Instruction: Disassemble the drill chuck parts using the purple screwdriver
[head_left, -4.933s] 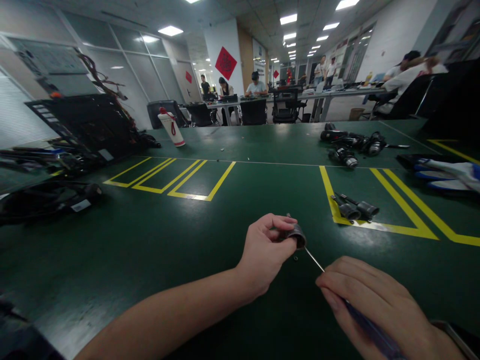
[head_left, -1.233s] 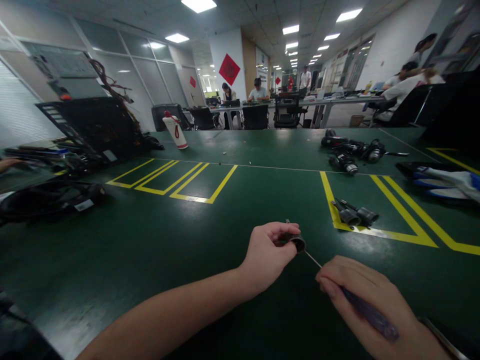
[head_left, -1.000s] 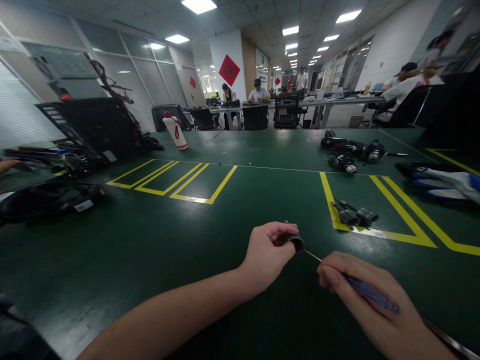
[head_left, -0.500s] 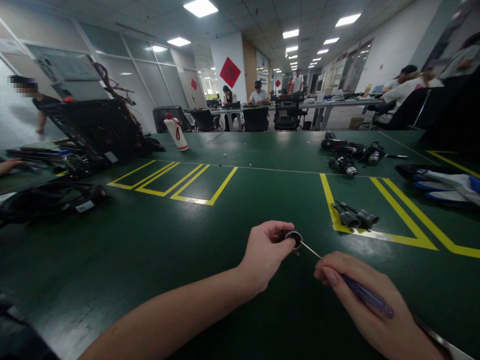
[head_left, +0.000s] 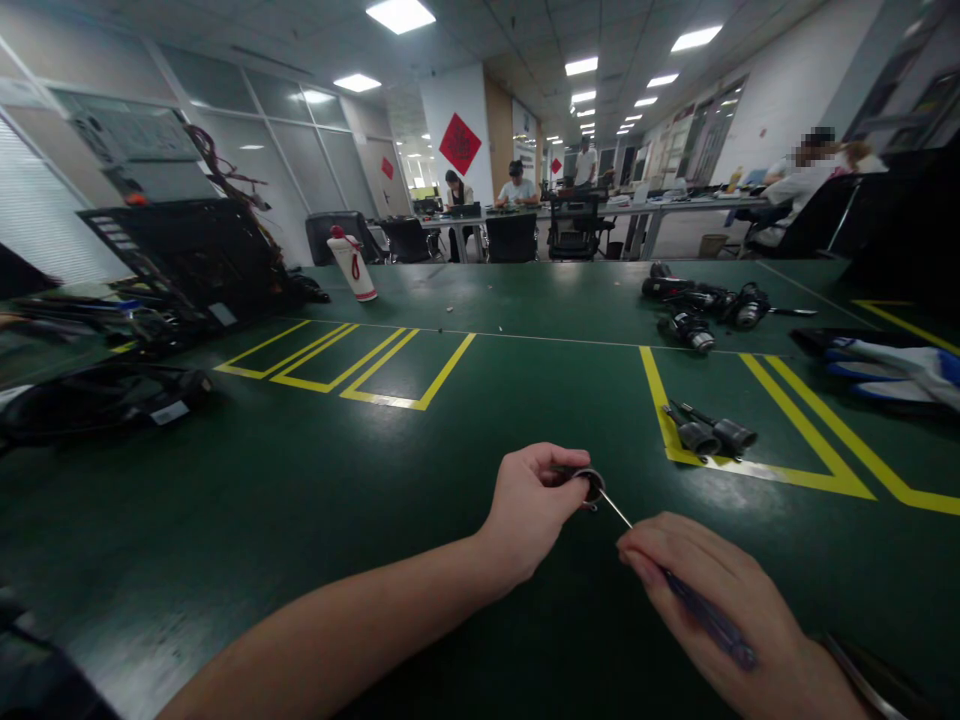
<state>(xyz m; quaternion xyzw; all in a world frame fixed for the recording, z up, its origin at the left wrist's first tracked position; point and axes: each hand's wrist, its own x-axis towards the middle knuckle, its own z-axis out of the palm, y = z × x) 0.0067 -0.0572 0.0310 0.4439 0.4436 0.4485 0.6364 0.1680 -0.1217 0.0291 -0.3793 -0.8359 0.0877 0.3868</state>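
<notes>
My left hand (head_left: 529,510) pinches a small dark cylindrical part with a metal rim (head_left: 588,484) just above the green table (head_left: 300,480). My right hand (head_left: 712,610) grips a thin screwdriver (head_left: 675,590) with a dark purple handle; its metal shaft points up-left and the tip reaches the open end of the part. Both hands are closed around what they hold, near the table's front edge.
Two similar dark cylindrical parts (head_left: 712,432) lie on yellow floor-tape lines to the right. More dark parts (head_left: 701,305) sit farther back. A white bottle (head_left: 352,265), black equipment with cables (head_left: 180,265) at left, gloves (head_left: 885,360) at right. People sit at far desks.
My right hand has slid slightly left and closer to the part, pushing the screwdriver tip into its opening. The left hand holds the part nearly still.
</notes>
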